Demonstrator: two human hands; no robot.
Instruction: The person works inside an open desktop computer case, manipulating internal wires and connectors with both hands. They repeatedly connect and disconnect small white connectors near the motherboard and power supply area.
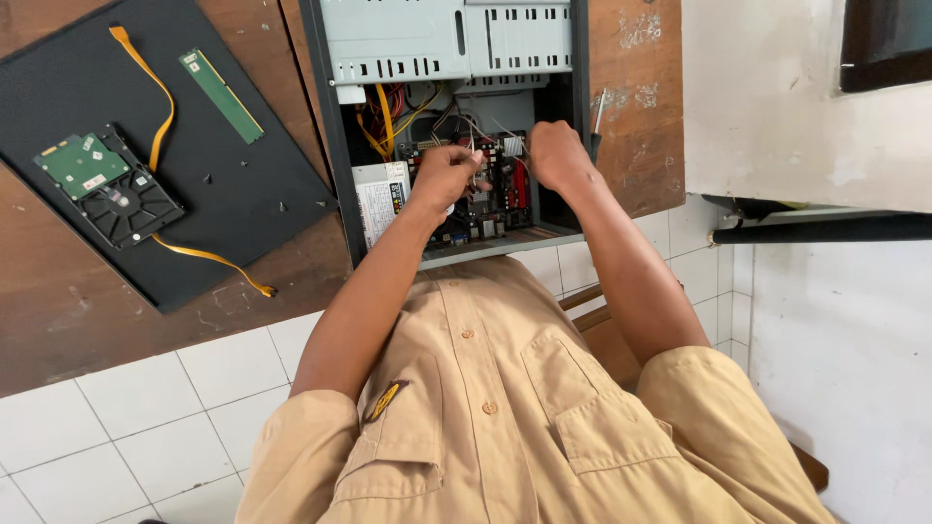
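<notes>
Khaki shirt [505, 417] fabric is filling the bottom of the frame, and both bare forearms are reaching up from it toward the upper centre. An open computer case [335, 146] is lying on its side on the wooden desk [58, 311], its long axis running up and down the frame and its open side facing the camera. Inside it, the motherboard [500, 199] is sitting in the lower half, with red and yellow cables [383, 121] bundled above it at the left. The left hand [445, 178] is curling its fingers over the board, pinching thin wires. The right hand [556, 155] is clenching into a loose fist at the board's right edge; what it is gripping cannot be told. In the upper left of the frame, a black panel [252, 184] is carrying a hard drive [109, 184] turned circuit side up, an orange ribbon cable [160, 107] and a green memory stick [221, 96] lying diagonally.
</notes>
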